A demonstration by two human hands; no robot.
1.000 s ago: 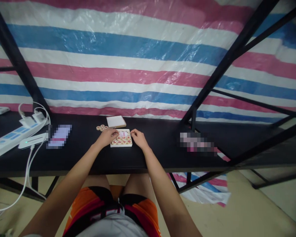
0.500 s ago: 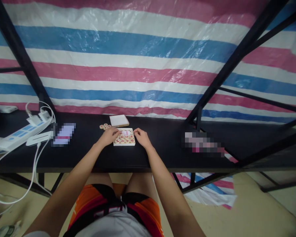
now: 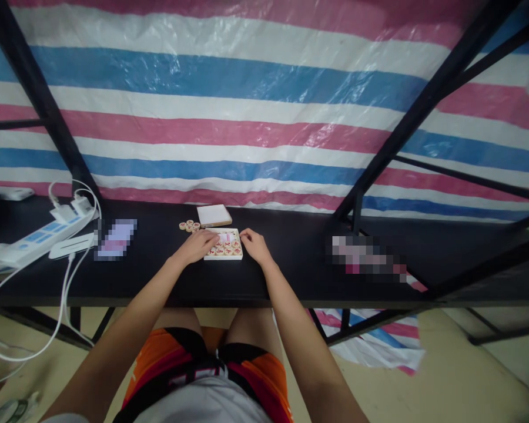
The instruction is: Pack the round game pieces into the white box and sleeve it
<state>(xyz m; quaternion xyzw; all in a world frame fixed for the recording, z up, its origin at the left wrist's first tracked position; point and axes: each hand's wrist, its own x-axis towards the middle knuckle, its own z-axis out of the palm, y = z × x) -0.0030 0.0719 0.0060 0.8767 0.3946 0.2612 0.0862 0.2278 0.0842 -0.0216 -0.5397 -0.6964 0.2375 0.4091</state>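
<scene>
A small white box [image 3: 238, 257] holding several round wooden chess pieces with red marks lies on the black table [image 3: 291, 276]. My left hand [image 3: 198, 245] lies over the box's left side, fingers curled down onto the pieces; what it pinches is hidden. My right hand [image 3: 254, 245] rests at the box's right edge, fingers bent against it. A few loose pieces [image 3: 189, 225] lie behind my left hand, next to the box lid [image 3: 214, 215].
A white power strip [image 3: 35, 237] with plugs and trailing cables sits at the left, beside a white device [image 3: 73, 245] and a blurred card. Another blurred object lies at the right. Black frame bars rise at both sides; a striped tarp hangs behind.
My left hand has slid a little to the right, further over the pieces in the box. My right hand stays at the box's right edge. The view shifted slightly.
</scene>
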